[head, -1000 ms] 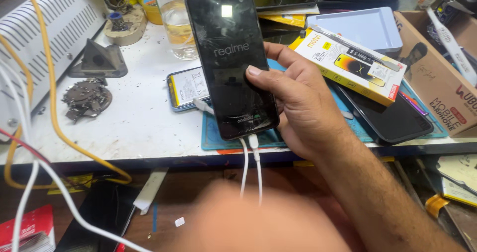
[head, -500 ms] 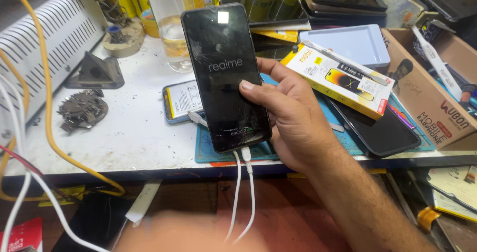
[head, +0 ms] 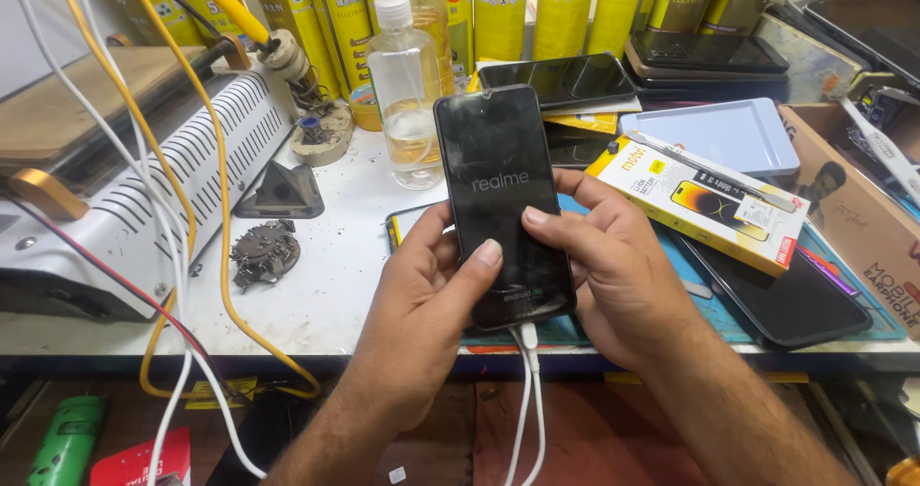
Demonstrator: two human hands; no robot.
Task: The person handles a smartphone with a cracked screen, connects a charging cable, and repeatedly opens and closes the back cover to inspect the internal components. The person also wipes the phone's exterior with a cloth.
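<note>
I hold a black smartphone point(head: 498, 194) upright over the front edge of the workbench, its dark screen showing a start-up logo. My left hand point(head: 426, 289) grips its lower left side, thumb resting on the screen. My right hand point(head: 609, 270) grips the lower right side, thumb across the glass. A white cable point(head: 530, 400) is plugged into the phone's bottom and hangs down in front of the bench.
A clear spray bottle point(head: 407, 93) stands behind the phone. A yellow and white box point(head: 704, 198) and a black phone point(head: 786, 299) lie to the right on a blue mat. A grey machine point(head: 144, 179) with yellow and white wires fills the left. Yellow cans line the back.
My left hand has come up from below the bench and taken hold of the phone's left side. The phone now sits more upright and central, held by both hands.
</note>
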